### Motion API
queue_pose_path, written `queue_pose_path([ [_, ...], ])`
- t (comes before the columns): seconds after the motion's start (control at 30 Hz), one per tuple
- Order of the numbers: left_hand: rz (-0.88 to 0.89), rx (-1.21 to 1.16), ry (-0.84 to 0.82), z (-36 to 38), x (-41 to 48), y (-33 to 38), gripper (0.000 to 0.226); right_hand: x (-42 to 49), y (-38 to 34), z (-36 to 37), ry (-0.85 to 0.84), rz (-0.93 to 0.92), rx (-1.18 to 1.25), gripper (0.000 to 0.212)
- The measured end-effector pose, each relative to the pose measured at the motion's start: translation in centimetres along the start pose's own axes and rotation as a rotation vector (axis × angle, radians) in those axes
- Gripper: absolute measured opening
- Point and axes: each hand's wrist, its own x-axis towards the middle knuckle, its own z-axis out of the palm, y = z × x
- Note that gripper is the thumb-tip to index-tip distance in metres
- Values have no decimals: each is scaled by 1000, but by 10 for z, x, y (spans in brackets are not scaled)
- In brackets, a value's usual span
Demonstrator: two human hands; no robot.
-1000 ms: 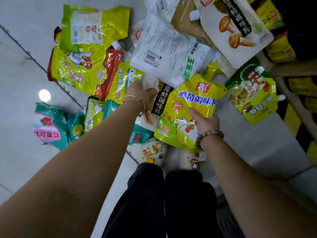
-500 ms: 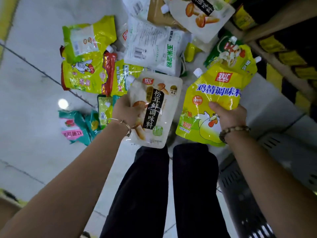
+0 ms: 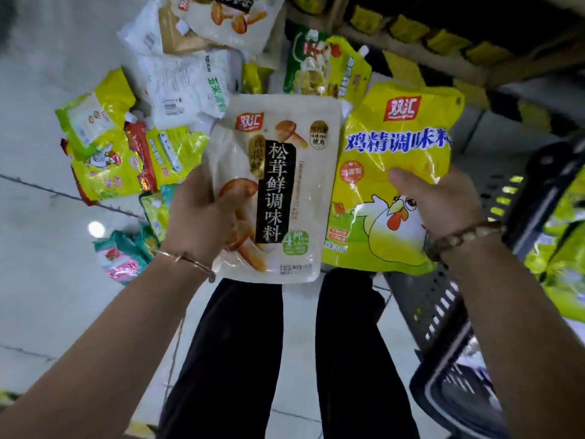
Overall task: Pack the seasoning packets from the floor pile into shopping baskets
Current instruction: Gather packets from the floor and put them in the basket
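My left hand (image 3: 202, 217) grips a white mushroom seasoning packet (image 3: 285, 172) by its left edge, lifted above my knees. My right hand (image 3: 440, 201) grips a yellow chicken seasoning packet (image 3: 392, 147) by its right side, thumb on its front. The two packets hang side by side, touching along their inner edges. A dark shopping basket (image 3: 443, 299) stands at the right, just below my right forearm, with yellow-green packets (image 3: 566, 274) inside. The floor pile of seasoning packets (image 3: 126, 147) lies beyond and left of my hands.
My legs in black trousers (image 3: 285, 359) fill the lower centre. Grey tiled floor (image 3: 47, 296) spreads to the left. A low shelf (image 3: 443, 42) with yellow packets runs along the top right. Teal packets (image 3: 123, 255) lie by my left wrist.
Both hands have risen from the pile, each carrying its packet up and toward the camera. The view has swung right, bringing the basket further into sight.
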Motion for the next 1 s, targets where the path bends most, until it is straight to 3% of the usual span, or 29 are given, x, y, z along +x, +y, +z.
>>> queue_pose_path([
  [0.13,50,50,-8,42,-39,17,15,-18,9,-68,-95,62,137,32],
  [0.23,53,94,-47,80,-64,25,9,-33,23,-116,-60,70,172,28],
  [0.4,172,317,-121,144,-96,24,8,-54,59,-186,103,41,142,31],
  [0.6,245,419,-260,242,-136,14,16,-56,108,-257,439,78,82,29],
  [0.77,337,566,-275,317,-145,1,52,-30,135,-297,528,122,-38,26],
  [1.0,248,692,-208,365,-123,-26,75,22,162,-307,486,125,-8,28],
])
